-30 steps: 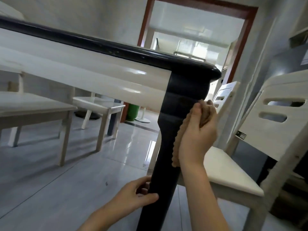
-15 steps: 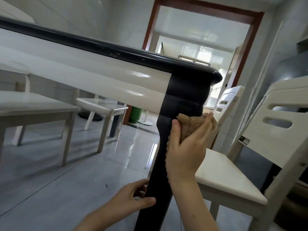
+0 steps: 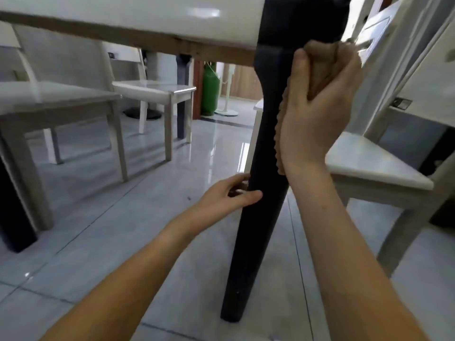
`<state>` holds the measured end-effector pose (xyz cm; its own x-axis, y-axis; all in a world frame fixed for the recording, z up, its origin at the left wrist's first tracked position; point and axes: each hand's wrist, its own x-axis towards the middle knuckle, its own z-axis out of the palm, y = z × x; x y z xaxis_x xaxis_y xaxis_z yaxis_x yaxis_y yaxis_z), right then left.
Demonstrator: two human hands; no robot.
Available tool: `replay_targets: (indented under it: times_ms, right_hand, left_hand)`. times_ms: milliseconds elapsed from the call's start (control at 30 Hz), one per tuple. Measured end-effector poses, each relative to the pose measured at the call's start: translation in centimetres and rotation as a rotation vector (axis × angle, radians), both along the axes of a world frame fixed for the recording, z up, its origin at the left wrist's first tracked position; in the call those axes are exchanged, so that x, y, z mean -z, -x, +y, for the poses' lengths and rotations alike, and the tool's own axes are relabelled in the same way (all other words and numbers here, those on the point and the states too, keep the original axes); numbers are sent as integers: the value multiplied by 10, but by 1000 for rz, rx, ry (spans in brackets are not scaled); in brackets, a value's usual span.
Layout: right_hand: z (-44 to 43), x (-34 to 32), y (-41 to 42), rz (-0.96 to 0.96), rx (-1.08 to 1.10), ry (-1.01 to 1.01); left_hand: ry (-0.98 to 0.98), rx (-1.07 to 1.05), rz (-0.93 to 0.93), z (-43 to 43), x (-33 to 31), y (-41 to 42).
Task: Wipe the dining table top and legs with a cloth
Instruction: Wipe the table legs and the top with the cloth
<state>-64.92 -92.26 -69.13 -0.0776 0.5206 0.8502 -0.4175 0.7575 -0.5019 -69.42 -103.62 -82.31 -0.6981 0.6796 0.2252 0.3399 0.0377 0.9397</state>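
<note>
Grip: fingers of the right hand [image 3: 317, 114] clamp the bunched brown cloth [image 3: 322, 57] against the black table leg [image 3: 248, 242], near its top.
Brace: left hand [image 3: 226, 195] wraps the leg lower down.
Change: both grips unchanged; camera has dropped, tabletop edge gone, leg's foot now visible.
Writing: tag [image 3: 401, 103] on white chair [image 3: 376, 168], unreadable.
Container: green cylinder [image 3: 210, 92], contents hidden.

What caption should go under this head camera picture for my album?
Right hand presses a brown cloth against the black table leg while the left hand grips it lower down.
</note>
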Motion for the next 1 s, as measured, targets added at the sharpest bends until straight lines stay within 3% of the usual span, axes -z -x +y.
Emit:
replay_targets:
  times_ms: [200, 300, 367, 433, 500, 700, 867, 1000]
  right_hand:
    - [-11, 217, -17, -263, -137, 126]
    - [-20, 330, -40, -601, -313, 469]
    - [-22, 371, -55, -784, -397, 655]
    - [-23, 374, -60, -803, -471, 811]
    - [-28, 344, -61, -716, -472, 795]
    - [-13, 232, -29, -307, -304, 239]
    - [-28, 282, -16, -159, -13, 179]
    - [-42, 358, -26, -362, -16, 404]
  left_hand:
    - [23, 39, -69, -2, 5, -1]
    - [48, 32, -86, -3, -1, -5]
    - [53, 2, -48, -3, -2, -7]
    - [58, -14, -19, -3, -3, -8]
    - [62, -21, -6, -2, -1, -8]
    - [34, -49, 60, 1, 1, -3]
    - [22, -40, 61, 0, 4, -1]
    - [26, -44, 36, 1, 4, -2]
